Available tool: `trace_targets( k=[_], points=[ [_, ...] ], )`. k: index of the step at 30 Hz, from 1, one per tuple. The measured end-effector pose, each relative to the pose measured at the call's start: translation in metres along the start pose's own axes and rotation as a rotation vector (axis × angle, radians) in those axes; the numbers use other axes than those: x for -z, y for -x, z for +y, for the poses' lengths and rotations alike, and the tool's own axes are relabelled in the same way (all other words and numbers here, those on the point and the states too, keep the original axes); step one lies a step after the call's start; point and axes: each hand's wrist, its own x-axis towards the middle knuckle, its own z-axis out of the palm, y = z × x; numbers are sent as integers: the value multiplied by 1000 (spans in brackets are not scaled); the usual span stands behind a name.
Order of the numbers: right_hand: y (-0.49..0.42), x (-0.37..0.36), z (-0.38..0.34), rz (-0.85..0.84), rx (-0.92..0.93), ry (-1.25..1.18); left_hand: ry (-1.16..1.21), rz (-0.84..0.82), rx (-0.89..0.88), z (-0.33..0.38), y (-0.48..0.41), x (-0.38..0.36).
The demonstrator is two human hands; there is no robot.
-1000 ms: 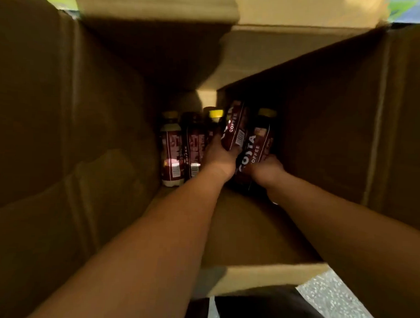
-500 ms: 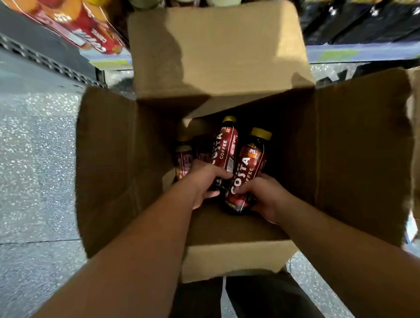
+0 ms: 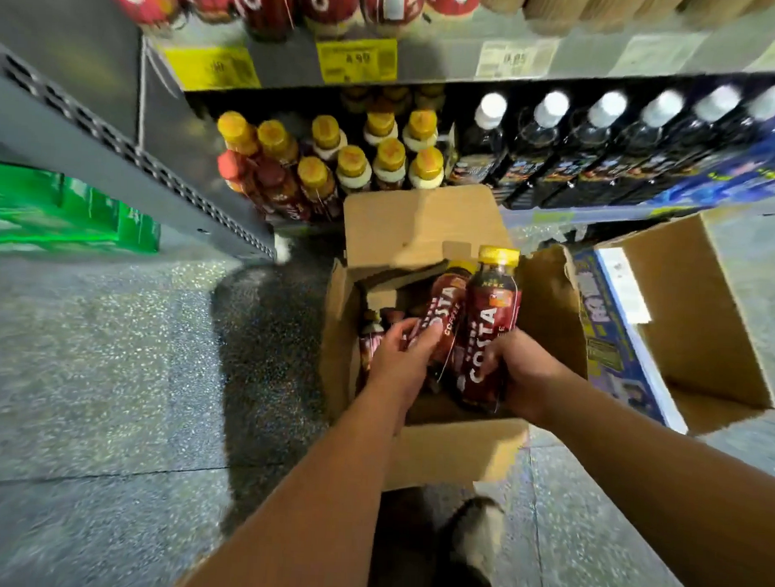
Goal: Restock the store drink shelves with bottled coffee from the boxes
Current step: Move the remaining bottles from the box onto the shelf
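Two bottles [image 3: 485, 323] now higher in box [image 3: 450, 445]

Dark-red, yellow-capped bottles [image 3: 485, 336]; brown box [image 3: 459, 449]

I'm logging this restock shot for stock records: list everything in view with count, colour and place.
open box: one, brown cardboard, on the floor before the shelves
left coffee bottle: one, dark red, in the open box's mouth
right coffee bottle: one, dark red, yellow cap, beside it
boxed bottles: count unclear, dark red, deeper inside
second box: one, brown with blue print, floor, right
yellow-capped bottles: many, bottom shelf, left
white-capped bottles: six caps visible, dark, bottom shelf, right
red bottles: several, upper shelf
yellow price tags: two, shelf edge
green object: one, blurred, far left
floor: grey, speckled
left hand: one, grips left coffee bottle
right hand: one, grips right coffee bottle
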Motion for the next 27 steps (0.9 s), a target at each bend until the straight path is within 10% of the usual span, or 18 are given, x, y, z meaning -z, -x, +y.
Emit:
trace_targets(
  k=[16, 27],
  points=[
    [164, 1, -50, -70, 256, 121, 210, -238, -184, 23, 160, 2],
    [271, -37, -98, -79, 456, 276, 139, -98, -452, 77, 256, 31]
  ],
)
